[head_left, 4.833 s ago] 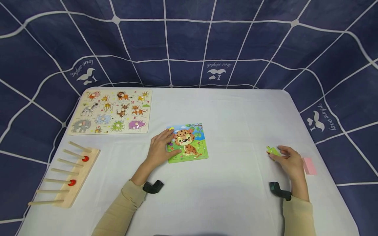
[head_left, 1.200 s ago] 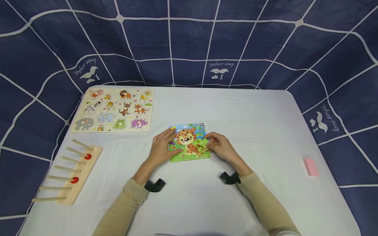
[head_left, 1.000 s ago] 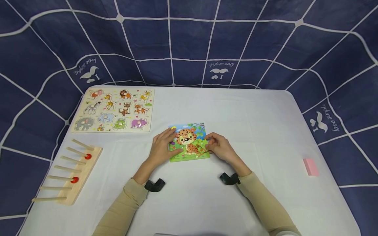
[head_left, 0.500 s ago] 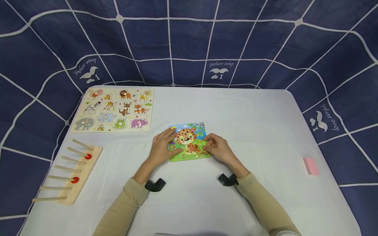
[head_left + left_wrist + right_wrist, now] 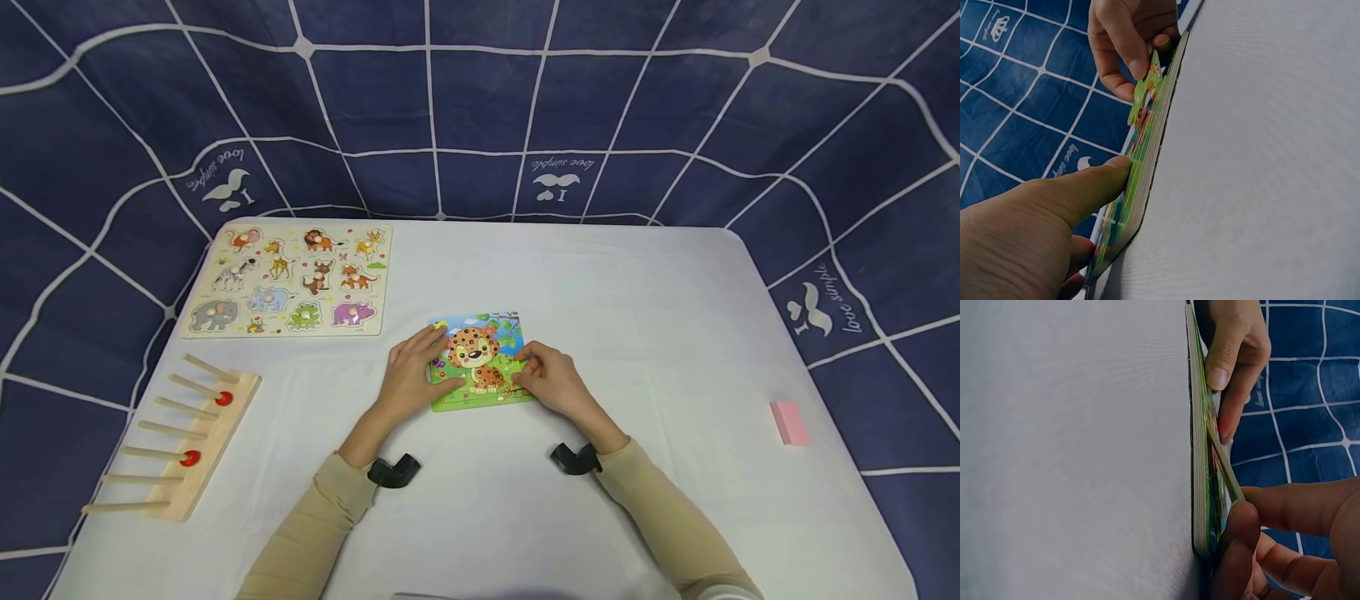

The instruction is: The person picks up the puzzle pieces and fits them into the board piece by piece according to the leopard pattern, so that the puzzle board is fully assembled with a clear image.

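Note:
A square leopard jigsaw puzzle (image 5: 472,403) lies flat on the white table. My left hand (image 5: 407,372) rests on its left side, fingers spread near the top corner and thumb (image 5: 1100,181) pressing the green face. At the right side of the board, my right hand (image 5: 557,382) pinches a green puzzle piece (image 5: 1142,100) between thumb and fingers. The piece is tilted in the right wrist view, its lower edge (image 5: 1212,434) touching or very close to the board and its other edge raised. My right fingers partly cover it in the head view.
An animal peg puzzle board (image 5: 382,287) lies at the back left. Below it stands a wooden peg rack (image 5: 206,450) with two red beads (image 5: 223,398) on its pegs. A pink block (image 5: 790,423) lies far right. Dark blue grid cloth (image 5: 480,100) hangs behind.
My right hand has brought the green piece from the far right, beside the pink block, to the puzzle's right side, then shifted it slightly while tilting it. My left hand has stayed on the board.

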